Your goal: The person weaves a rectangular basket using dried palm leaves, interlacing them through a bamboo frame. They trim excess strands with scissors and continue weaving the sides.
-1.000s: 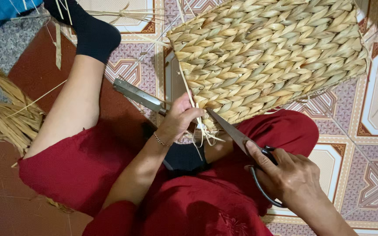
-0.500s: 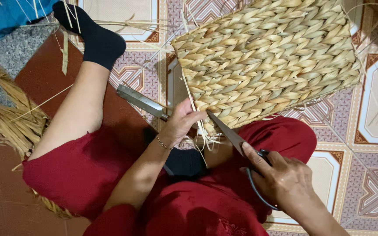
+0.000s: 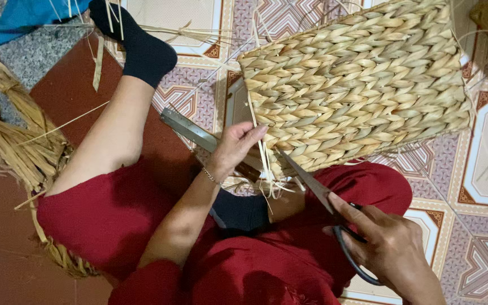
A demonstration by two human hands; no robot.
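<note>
Head view: a woven straw basket (image 3: 357, 85) lies on its side on the patterned tile floor (image 3: 487, 164), its lower edge resting against the person's red-clad lap (image 3: 289, 265). The left hand (image 3: 235, 148) sits at the basket's lower left corner, fingers curled, pinching loose straw ends (image 3: 266, 169) that hang down from the weave. The right hand (image 3: 388, 248), below and right of the basket, is closed through the dark handles of a pair of scissors (image 3: 317, 195); the blades point up and left, the tip touching the basket's lower edge just beside the pinched strands. Whether the blades are parted I cannot tell. A flat metal bar (image 3: 190, 129) lies left of the basket, passing under the left hand. Far left of the basket, a bundle of dry straw (image 3: 12, 135) rests on the floor beside the outstretched leg in a black sock (image 3: 142, 51).
</note>
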